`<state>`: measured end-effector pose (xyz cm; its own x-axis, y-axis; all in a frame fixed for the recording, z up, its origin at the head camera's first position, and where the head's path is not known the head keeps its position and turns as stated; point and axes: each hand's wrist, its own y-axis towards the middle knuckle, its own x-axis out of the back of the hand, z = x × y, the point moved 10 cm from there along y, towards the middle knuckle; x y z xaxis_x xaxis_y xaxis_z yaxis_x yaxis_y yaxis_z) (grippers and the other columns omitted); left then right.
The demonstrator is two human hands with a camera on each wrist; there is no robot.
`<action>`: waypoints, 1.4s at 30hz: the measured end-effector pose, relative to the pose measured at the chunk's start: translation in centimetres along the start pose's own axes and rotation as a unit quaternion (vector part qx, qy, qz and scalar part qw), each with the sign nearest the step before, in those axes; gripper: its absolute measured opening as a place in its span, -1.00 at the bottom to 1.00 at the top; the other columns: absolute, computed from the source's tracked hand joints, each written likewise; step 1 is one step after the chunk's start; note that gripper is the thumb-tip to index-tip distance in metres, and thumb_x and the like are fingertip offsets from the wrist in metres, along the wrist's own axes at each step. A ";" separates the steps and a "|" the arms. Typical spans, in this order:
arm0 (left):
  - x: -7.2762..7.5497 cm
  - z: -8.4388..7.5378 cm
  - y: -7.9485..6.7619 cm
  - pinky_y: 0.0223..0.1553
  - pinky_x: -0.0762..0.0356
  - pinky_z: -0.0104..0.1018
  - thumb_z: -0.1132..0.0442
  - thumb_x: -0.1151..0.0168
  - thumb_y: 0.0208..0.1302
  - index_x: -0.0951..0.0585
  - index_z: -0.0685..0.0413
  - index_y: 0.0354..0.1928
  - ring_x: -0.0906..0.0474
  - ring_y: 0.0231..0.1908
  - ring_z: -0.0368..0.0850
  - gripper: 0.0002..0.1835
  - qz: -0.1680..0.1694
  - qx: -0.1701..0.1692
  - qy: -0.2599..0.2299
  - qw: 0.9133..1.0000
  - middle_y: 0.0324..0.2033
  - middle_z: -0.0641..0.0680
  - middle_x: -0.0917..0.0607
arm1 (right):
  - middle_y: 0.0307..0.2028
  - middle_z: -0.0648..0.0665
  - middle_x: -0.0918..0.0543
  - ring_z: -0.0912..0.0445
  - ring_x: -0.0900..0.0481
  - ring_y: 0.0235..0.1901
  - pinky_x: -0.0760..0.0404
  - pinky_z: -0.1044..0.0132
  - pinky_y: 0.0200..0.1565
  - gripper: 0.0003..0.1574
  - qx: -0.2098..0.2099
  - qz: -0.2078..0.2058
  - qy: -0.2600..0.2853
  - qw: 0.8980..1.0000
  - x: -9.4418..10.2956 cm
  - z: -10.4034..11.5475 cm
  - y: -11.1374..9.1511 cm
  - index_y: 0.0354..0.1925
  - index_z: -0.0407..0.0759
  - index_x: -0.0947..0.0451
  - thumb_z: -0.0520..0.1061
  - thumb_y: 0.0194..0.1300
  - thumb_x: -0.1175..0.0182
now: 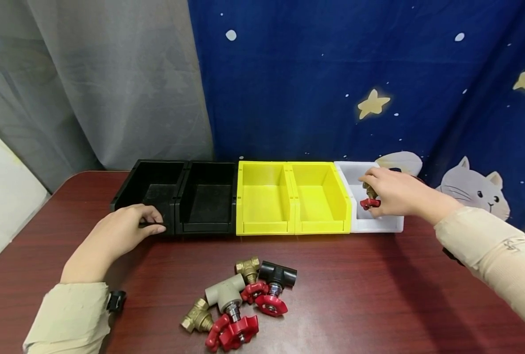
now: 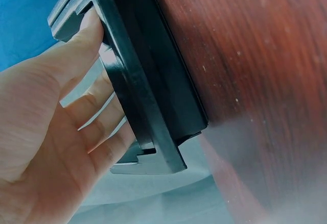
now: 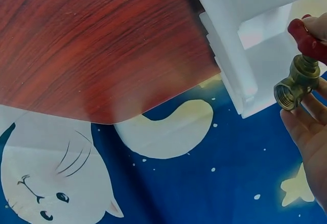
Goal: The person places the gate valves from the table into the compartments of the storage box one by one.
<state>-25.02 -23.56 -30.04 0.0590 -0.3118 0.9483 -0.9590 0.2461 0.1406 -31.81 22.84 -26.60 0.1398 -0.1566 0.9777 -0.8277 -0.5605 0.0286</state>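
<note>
In the head view my left hand (image 1: 122,230) grips the front lip of the leftmost black bin (image 1: 168,212). The left wrist view has the thumb on one side of the black rim (image 2: 130,71) and the fingers on the other. Over the white bin (image 1: 379,225) at the right end of the row, my right hand (image 1: 392,192) holds a brass valve (image 1: 370,191) with a red handwheel (image 3: 306,39). The handwheel is pinched near the thumb, and the threaded brass opening (image 3: 287,95) lies by the fingers.
Several valves lie grouped on the table's near middle: brass ones (image 1: 246,267), a beige one (image 1: 224,294) and a black one (image 1: 278,274), with red handwheels. Another black bin (image 1: 206,227) and two yellow bins (image 1: 264,227) stand between my hands. Curtains (image 1: 289,88) hang behind.
</note>
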 end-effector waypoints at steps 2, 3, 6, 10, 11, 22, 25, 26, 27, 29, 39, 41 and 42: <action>0.0 0.0 0.0 -0.32 -0.45 -0.05 0.08 -0.35 0.10 -0.62 -0.08 -0.33 -0.52 -0.34 -0.10 -0.85 0.001 0.001 0.000 1.000 -0.39 -0.06 -0.59 | -0.07 -0.21 -0.46 0.00 -0.45 -0.21 -0.55 0.03 -0.17 -0.06 -0.003 0.011 0.003 1.000 -0.4 -0.1 0.3 0.10 -0.33 -0.43 0.09 -0.23 -0.45; 0.0 0.0 0.0 -0.32 -0.45 -0.05 0.08 -0.35 0.10 -0.62 -0.08 -0.33 -0.52 -0.34 -0.10 -0.85 0.002 0.001 0.000 1.000 -0.39 -0.05 -0.59 | -0.08 -0.21 -0.46 0.00 -0.45 -0.21 -0.55 0.02 -0.15 -0.06 -0.004 0.017 0.005 1.000 -0.7 -0.2 0.5 0.10 -0.34 -0.43 0.08 -0.23 -0.45; 0.0 0.0 0.0 -0.32 -0.45 -0.05 0.09 -0.35 0.10 -0.62 -0.08 -0.34 -0.52 -0.34 -0.10 -0.86 0.001 0.002 0.004 1.000 -0.39 -0.06 -0.59 | -0.09 -0.20 -0.46 -0.01 -0.44 -0.20 -0.54 0.01 -0.10 -0.07 -0.008 0.034 0.013 0.999 -1.3 -0.2 1.0 0.11 -0.36 -0.42 0.04 -0.22 -0.45; 0.0 0.0 0.0 -0.32 -0.45 -0.06 0.10 -0.35 0.10 -0.62 -0.08 -0.34 -0.52 -0.35 -0.10 -0.87 -0.002 0.002 0.006 1.000 -0.40 -0.06 -0.59 | -0.07 -0.22 -0.46 -0.03 -0.45 -0.17 -0.52 -0.01 -0.07 -0.09 -0.015 0.051 0.014 0.999 -1.9 -0.3 1.6 0.11 -0.36 -0.41 0.01 -0.20 -0.45; 0.0 0.0 0.0 -0.32 -0.45 -0.05 0.10 -0.35 0.10 -0.62 -0.08 -0.35 -0.52 -0.35 -0.10 -0.87 -0.002 0.002 0.005 1.000 -0.40 -0.06 -0.59 | -0.07 -0.23 -0.46 -0.04 -0.46 -0.15 -0.51 -0.01 -0.06 -0.09 -0.017 0.054 0.013 0.998 -2.1 -0.3 1.8 0.11 -0.36 -0.41 0.01 -0.20 -0.45; 0.2 -0.2 -0.1 -0.34 -0.45 -0.06 0.12 -0.36 0.08 -0.61 -0.06 -0.36 -0.52 -0.36 -0.09 -0.87 -0.007 -0.005 0.010 1.000 -0.43 -0.06 -0.58 | -0.01 -0.25 -0.47 -0.10 -0.42 -0.08 -0.46 -0.12 -0.01 -0.06 -0.045 0.106 0.030 0.993 -3.9 -0.7 2.8 0.15 -0.37 -0.39 0.00 -0.18 -0.47; 0.1 -0.2 -0.1 -0.33 -0.45 -0.06 0.11 -0.35 0.09 -0.61 -0.07 -0.35 -0.52 -0.35 -0.09 -0.86 -0.003 0.000 0.009 1.000 -0.41 -0.06 -0.58 | -0.02 -0.26 -0.48 -0.09 -0.45 -0.08 -0.48 -0.10 -0.03 -0.07 -0.038 0.107 0.035 0.993 -4.3 -0.6 2.9 0.13 -0.39 -0.40 -0.04 -0.20 -0.46; 0.1 -0.2 -0.1 -0.32 -0.45 -0.05 0.11 -0.35 0.09 -0.61 -0.07 -0.35 -0.52 -0.35 -0.09 -0.86 -0.002 0.001 0.008 1.000 -0.41 -0.06 -0.58 | -0.02 -0.27 -0.48 -0.09 -0.45 -0.08 -0.48 -0.09 -0.04 -0.07 -0.037 0.107 0.037 0.993 -4.4 -0.5 2.9 0.13 -0.40 -0.40 -0.04 -0.21 -0.46; 0.1 -0.2 -0.1 -0.32 -0.45 -0.05 0.11 -0.35 0.09 -0.61 -0.07 -0.35 -0.52 -0.35 -0.09 -0.86 -0.002 0.002 0.007 1.000 -0.40 -0.06 -0.58 | -0.01 -0.27 -0.48 -0.09 -0.46 -0.08 -0.48 -0.08 -0.03 -0.07 -0.032 0.106 0.038 0.993 -4.5 -0.4 2.9 0.13 -0.41 -0.40 -0.05 -0.21 -0.45; 0.1 -0.2 -0.1 -0.32 -0.45 -0.05 0.10 -0.35 0.09 -0.61 -0.08 -0.35 -0.51 -0.35 -0.10 -0.86 -0.002 0.003 0.007 1.000 -0.40 -0.06 -0.58 | -0.05 -0.26 -0.50 -0.06 -0.48 -0.12 -0.49 -0.04 -0.04 -0.09 -0.023 0.101 0.044 0.994 -4.5 -0.1 2.9 0.10 -0.41 -0.41 -0.06 -0.23 -0.45; 0.0 -0.2 -0.1 -0.33 -0.45 -0.05 0.12 -0.35 0.09 -0.61 -0.07 -0.35 -0.52 -0.35 -0.09 -0.87 -0.002 -0.001 0.010 1.000 -0.41 -0.06 -0.58 | -0.28 -0.07 -0.50 0.04 -0.44 -0.34 -0.50 0.06 -0.17 -0.31 -0.033 0.114 0.089 0.989 -5.4 0.0 3.2 -0.07 -0.26 -0.48 -0.05 -0.21 -0.45; 0.0 -0.2 -0.1 -0.32 -0.45 -0.05 0.12 -0.35 0.10 -0.61 -0.07 -0.35 -0.52 -0.34 -0.08 -0.87 -0.002 0.000 0.010 1.000 -0.40 -0.06 -0.58 | -0.28 -0.07 -0.49 0.04 -0.43 -0.35 -0.50 0.06 -0.18 -0.33 -0.043 0.125 0.099 0.986 -5.6 -0.1 3.2 -0.07 -0.26 -0.47 -0.06 -0.19 -0.45; 0.0 -0.2 -0.1 -0.32 -0.45 -0.05 0.11 -0.35 0.10 -0.61 -0.07 -0.35 -0.52 -0.34 -0.08 -0.87 -0.001 0.001 0.009 1.000 -0.40 -0.06 -0.58 | -0.28 -0.07 -0.49 0.04 -0.43 -0.35 -0.49 0.07 -0.18 -0.33 -0.045 0.127 0.100 0.986 -5.7 -0.1 3.2 -0.07 -0.26 -0.47 -0.06 -0.18 -0.43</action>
<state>-24.89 -23.37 -29.97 0.0667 -0.2949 0.9532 -0.9594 0.2436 0.1425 -35.28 22.04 -32.05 -0.1810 -0.1133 0.9769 -0.8682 -0.4483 -0.2129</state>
